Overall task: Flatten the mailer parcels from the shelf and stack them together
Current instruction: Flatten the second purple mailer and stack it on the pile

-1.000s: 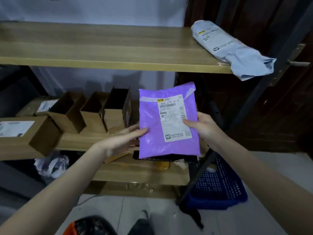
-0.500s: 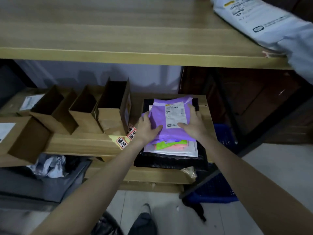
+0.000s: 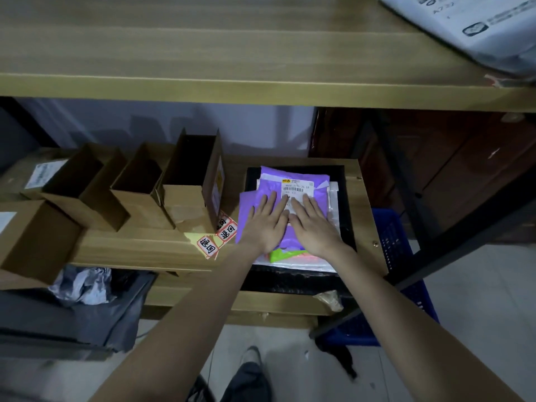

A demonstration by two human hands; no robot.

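1. We've gone from holding the purple mailer (image 3: pixel 293 181) up to laying it on the stack.
2. Left hand (image 3: pixel 265 224) and right hand (image 3: pixel 311 227) press flat, fingers straight.
3. Flattening looks underway beneath our palms.

Left hand (image 3: pixel 265 224) and right hand (image 3: pixel 314 227) press flat on purple mailer (image 3: pixel 301 177).

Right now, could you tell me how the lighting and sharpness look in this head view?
Head view: dim overall, the space under the upper shelf shadowed; wide-angle bending at the edges; both hands on the purple mailer fairly sharp; its label barcode shows, the small print unreadable.
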